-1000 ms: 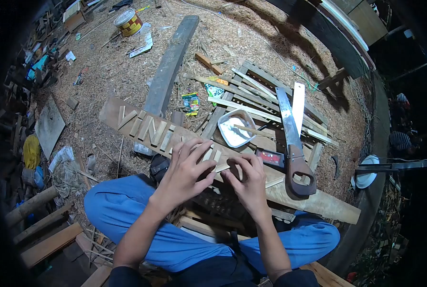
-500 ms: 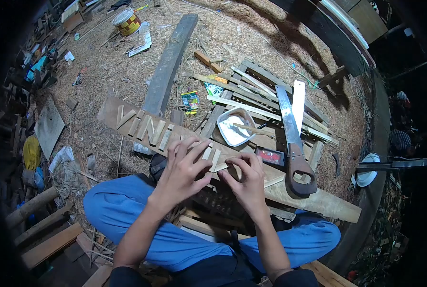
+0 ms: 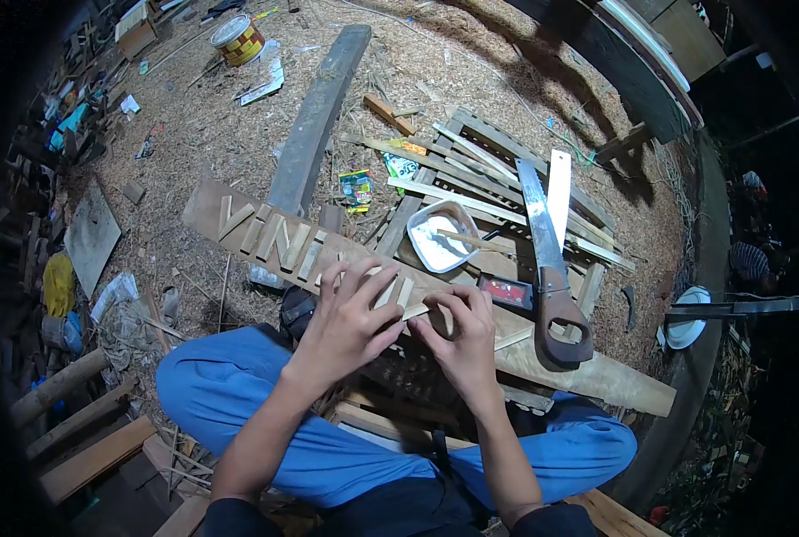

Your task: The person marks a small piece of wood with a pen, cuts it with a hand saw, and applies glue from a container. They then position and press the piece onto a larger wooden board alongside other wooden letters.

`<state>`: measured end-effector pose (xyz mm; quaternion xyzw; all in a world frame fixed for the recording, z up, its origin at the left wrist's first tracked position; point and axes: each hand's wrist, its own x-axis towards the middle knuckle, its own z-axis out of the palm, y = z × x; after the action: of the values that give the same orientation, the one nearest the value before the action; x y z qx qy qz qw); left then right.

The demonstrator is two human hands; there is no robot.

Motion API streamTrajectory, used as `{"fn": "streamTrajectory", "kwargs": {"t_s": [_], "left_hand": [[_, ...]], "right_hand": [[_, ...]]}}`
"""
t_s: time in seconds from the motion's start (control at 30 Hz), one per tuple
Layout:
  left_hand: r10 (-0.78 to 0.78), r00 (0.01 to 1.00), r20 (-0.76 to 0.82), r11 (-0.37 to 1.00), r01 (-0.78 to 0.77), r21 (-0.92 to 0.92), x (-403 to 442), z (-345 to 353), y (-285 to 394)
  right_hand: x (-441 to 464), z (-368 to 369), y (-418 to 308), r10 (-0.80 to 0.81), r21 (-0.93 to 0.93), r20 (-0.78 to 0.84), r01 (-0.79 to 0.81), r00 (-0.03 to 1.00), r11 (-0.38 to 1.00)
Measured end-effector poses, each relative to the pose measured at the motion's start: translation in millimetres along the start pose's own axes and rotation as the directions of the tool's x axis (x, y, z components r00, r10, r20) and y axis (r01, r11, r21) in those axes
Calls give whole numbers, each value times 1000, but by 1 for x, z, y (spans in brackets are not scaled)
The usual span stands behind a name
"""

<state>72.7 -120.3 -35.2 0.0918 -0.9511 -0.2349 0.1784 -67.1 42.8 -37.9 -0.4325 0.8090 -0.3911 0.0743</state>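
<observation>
Currently, a small wooden strip (image 3: 415, 311) is seen on a long board (image 3: 610, 383), in the gap between two bare hands. From the left hand (image 3: 348, 313) it lies at three o'clock, just beside the thumb and forefinger; from the right hand (image 3: 464, 329) it lies between nine and ten o'clock, with its near end at the fingertips. The right fingers are curled, with thumb and forefinger brought close together at that end; whether the strip is pinched or merely touched cannot be told. The left fingers are bent and loosely parted over the board, and what is covered by them cannot be made out. Two more short strips (image 3: 403, 293) are set at eleven o'clock from the small one, close by the left fingertips.

The board is stretched from ten o'clock to four o'clock. Toward its ten o'clock end, a row of strips (image 3: 296, 248) is laid out, some slanted. A saw (image 3: 555, 300) is placed with its handle at three o'clock from the right hand, and a red and black box (image 3: 507, 293) is seen at two o'clock. Near twelve o'clock, white stuff is held in a tub (image 3: 444, 217), with a stick (image 3: 467, 240) laid across it.
</observation>
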Motion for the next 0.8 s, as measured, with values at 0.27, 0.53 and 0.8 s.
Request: {"fn": "streamTrajectory", "kwargs": {"t_s": [0.27, 0.53, 0.8], "left_hand": [[12, 1000, -10, 1000, -12, 3, -1, 2, -1], [13, 1000, -8, 1000, -13, -3, -1, 2, 0], [27, 1000, -2, 1000, -27, 3, -1, -1, 2]], "right_hand": [[-6, 0, 2, 45, 7, -46, -44, 998, 999], [-4, 1, -1, 53, -5, -38, -54, 998, 999], [-2, -4, 0, 47, 33, -8, -47, 999, 998]]}}
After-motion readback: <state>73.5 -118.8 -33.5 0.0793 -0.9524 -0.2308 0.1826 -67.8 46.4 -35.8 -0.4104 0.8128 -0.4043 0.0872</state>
